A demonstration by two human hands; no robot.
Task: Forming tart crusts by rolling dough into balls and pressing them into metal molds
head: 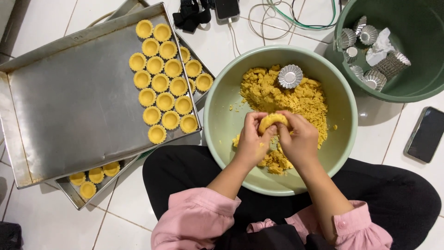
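Yellow dough piece (273, 121) over pale green bowl (217, 115), above crumbly dough heap (282, 97) | left hand (251, 141) and right hand (299, 139) both closed on it, fingertips pinching opposite edges | likely soft, light, crumbly, tears easily: support from underneath, gentle edge pressure | fluted tin mould (290, 76) rests on heap.

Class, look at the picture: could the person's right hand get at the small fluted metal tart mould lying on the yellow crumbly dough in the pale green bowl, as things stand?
Probably yes, once freed. The small fluted metal tart mould lies uncovered on the yellow crumbly dough, just beyond the right hand, with nothing between them. But both hands are now pressing a dough piece.
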